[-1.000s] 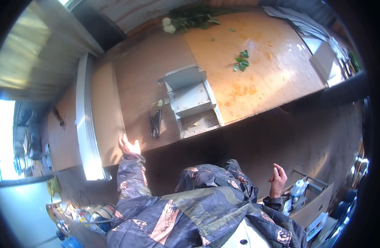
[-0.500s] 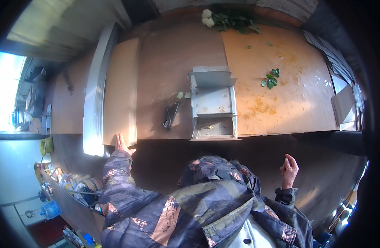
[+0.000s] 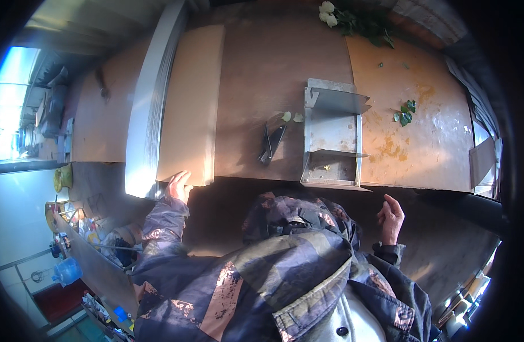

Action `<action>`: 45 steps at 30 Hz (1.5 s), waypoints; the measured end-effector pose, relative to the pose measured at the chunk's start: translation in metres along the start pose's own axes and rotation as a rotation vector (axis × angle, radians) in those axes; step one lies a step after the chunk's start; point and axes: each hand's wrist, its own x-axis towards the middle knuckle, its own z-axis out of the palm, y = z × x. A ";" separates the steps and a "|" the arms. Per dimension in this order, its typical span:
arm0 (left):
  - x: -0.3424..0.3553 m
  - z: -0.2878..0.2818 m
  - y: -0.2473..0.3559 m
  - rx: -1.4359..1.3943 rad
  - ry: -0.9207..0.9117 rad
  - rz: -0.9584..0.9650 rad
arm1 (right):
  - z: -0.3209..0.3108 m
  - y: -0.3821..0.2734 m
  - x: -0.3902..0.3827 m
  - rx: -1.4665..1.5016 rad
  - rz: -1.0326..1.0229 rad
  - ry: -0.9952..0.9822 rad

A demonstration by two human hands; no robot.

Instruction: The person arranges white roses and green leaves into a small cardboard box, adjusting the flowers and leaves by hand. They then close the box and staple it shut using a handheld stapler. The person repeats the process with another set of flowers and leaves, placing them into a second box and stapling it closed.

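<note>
A brown surface (image 3: pixel 262 85) carries a stack of tan sheets (image 3: pixel 190 102) along its left part, reaching the near edge. The left hand (image 3: pixel 179 187) rests released, fingers on the stack's near corner. The right hand (image 3: pixel 391 216) hangs loosely curled, holding nothing, below the near edge by a grey metal tray (image 3: pixel 332 137).

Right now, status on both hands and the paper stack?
Left hand on near edge of brown paper stack, fingers spread. Right hand empty, off the table. Shears and metal jig lie beside the stack.

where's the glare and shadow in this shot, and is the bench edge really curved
Head view: sun glare washes the sheet stack by the left hand; deep shadow under the bench, around the right hand; the workbench edge bows from fisheye distortion; corners black.
</note>
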 end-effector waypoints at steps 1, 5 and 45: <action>0.006 -0.009 -0.007 -0.045 -0.028 0.017 | 0.005 -0.001 -0.001 -0.005 0.006 -0.006; 0.036 -0.028 -0.020 -0.156 -0.142 0.081 | 0.021 0.001 -0.003 0.001 0.016 -0.050; 0.096 -0.030 0.588 -0.501 0.143 0.833 | 0.026 -0.105 0.214 0.235 -0.034 -0.436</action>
